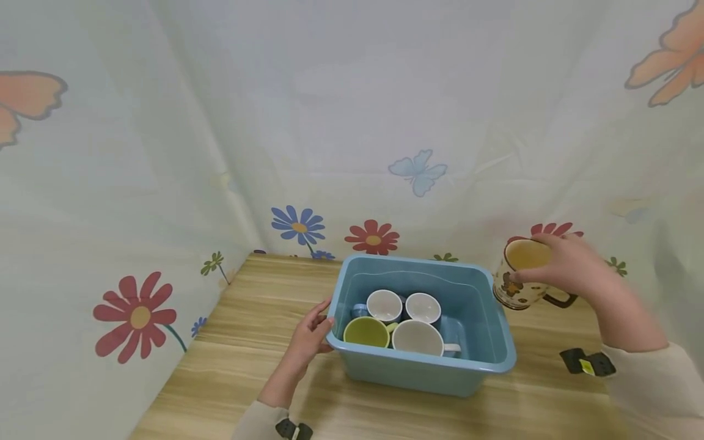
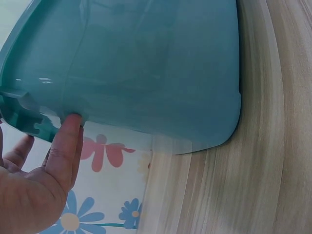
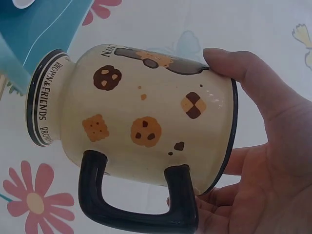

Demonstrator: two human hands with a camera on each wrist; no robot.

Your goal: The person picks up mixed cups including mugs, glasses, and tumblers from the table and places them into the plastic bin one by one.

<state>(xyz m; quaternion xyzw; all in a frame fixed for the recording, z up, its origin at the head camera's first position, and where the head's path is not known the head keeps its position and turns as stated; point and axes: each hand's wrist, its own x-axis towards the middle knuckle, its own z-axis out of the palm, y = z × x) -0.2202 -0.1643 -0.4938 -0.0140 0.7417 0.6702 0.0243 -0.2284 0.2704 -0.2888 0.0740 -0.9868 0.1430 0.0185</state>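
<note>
My right hand (image 1: 572, 263) holds a cream mug (image 3: 141, 112) by its rim, thumb and fingers spread about the mouth. Cookie pictures and lettering decorate this mug, and its handle (image 3: 139, 222) is dark. It hangs upright, slightly tilted, beside the right end of a blue plastic basin (image 1: 407, 370). At the basin's left end, my left hand (image 1: 308, 336) touches the rim and outer wall with nearly straight fingers (image 2: 63, 151). Inside the basin stand a green mug (image 1: 365, 332), a wide white mug (image 1: 418, 339) and two smaller white-lined mugs (image 1: 385, 305) behind them.
The basin stands on a wood-grain table (image 1: 220, 366) near its back edge. A pale cloth (image 1: 330, 122) with flowers and butterflies hangs behind and along the left side. Bare basin floor (image 1: 453, 333) shows right of the mugs.
</note>
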